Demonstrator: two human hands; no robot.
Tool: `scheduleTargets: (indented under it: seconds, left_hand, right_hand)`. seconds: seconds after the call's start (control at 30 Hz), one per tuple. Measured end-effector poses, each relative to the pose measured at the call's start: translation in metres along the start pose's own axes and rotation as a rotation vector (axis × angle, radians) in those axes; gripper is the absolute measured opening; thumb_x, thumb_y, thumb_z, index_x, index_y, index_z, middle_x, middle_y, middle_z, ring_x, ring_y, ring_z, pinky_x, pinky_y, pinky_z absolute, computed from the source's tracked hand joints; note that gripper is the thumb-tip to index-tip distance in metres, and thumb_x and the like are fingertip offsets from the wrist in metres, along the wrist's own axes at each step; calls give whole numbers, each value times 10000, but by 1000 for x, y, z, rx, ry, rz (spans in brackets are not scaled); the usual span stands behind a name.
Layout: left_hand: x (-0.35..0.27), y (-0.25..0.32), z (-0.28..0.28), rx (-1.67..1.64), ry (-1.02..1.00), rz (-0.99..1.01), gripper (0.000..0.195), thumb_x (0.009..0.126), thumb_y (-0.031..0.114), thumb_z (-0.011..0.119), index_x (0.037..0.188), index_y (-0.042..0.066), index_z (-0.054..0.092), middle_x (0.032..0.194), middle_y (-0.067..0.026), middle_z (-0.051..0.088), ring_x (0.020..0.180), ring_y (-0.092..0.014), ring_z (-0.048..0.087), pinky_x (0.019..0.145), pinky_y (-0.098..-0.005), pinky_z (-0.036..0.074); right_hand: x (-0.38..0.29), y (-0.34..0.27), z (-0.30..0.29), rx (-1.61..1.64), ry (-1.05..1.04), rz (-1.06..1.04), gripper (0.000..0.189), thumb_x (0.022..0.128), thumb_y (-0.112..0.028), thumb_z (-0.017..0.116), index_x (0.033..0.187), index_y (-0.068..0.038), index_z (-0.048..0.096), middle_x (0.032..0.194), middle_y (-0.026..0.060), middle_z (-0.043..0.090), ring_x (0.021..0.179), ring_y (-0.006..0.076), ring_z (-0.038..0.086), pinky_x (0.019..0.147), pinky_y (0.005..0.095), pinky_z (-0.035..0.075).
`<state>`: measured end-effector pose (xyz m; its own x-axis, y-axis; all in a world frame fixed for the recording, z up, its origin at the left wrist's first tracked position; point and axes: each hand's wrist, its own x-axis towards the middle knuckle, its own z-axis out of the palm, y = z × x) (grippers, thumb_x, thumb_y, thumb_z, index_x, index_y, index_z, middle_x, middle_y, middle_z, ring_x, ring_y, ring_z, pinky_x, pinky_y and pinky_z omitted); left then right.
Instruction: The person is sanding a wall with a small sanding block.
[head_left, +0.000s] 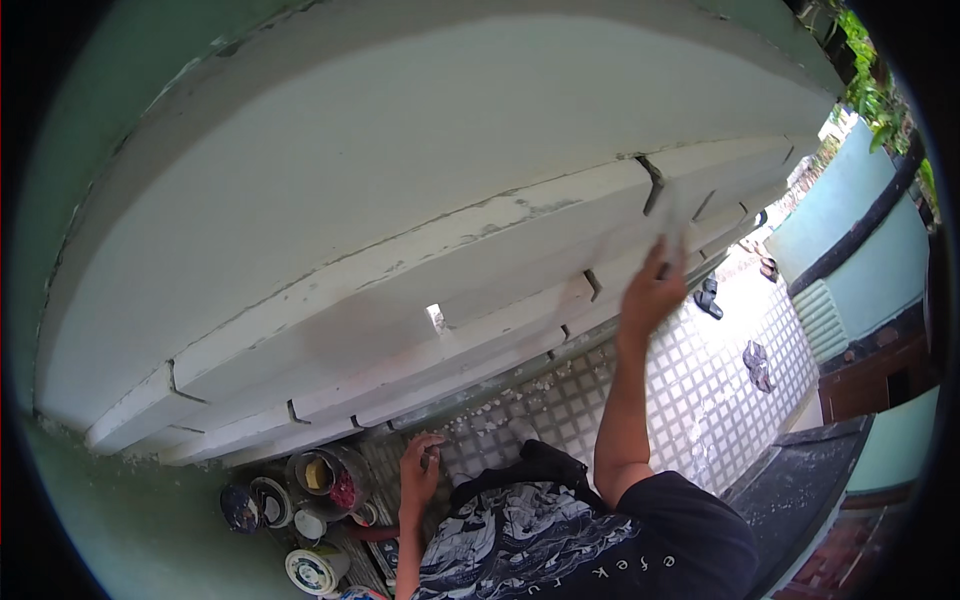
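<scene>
My right hand is raised in front of a white wall with stepped, grooved ledges. Its fingers close around a thin, pale tool, blurred and too unclear to name, near a dark slot in the upper ledge. Grey rough patches mark that ledge. My left hand hangs low by my body with bent fingers and holds nothing that I can see. It is nearest to the lower ledges and a large bucket with a yellow sponge-like block and a red item in it.
Paint tins and a lidded white tub stand at the lower left beside a slatted wooden surface. White debris lies along the tiled floor under the wall. Black sandals and a crumpled cloth lie further right.
</scene>
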<state>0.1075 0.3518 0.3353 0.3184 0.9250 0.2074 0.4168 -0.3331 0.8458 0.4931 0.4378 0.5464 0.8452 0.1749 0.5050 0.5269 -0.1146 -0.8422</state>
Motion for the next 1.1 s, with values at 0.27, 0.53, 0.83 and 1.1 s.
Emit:
scheduleTargets:
  seconds: [0.27,0.53,0.83,1.1]
  left_hand:
    - [-2,4,-2,-120,29,-83,215,867,16,547,1055,30,649,1059,-147,667,1006,-311,641,878,-370,489]
    - [2,-1,-1,-79,40,-90,219,849,-6,543,1037,29,651,1068,-157,669,1030,-327,642,923,-381,481]
    - [-1,4,1,-53,44,-107,249,837,-15,542,1056,30,652,1066,-178,658,1048,-369,630,949,-403,475]
    - [-27,3,-17,-50,188,-114,257,825,-30,546,1056,26,645,1084,-157,667,1039,-344,636,908,-384,497]
  right_hand:
    - [-9,-77,-42,137,-431,-534,331,893,-54,661,1223,-60,681,989,75,721,671,138,520,573,262,443]
    - [29,-82,-45,-42,-259,-415,229,919,-95,646,1128,-8,677,960,141,722,650,238,630,603,340,494]
    - [-37,-91,-37,535,-460,-647,291,830,-36,700,1119,-2,683,1094,164,711,957,295,702,827,360,552]
    - [-80,-126,-23,226,-460,-660,283,881,-6,642,1161,22,676,1044,150,697,815,245,647,771,328,540]
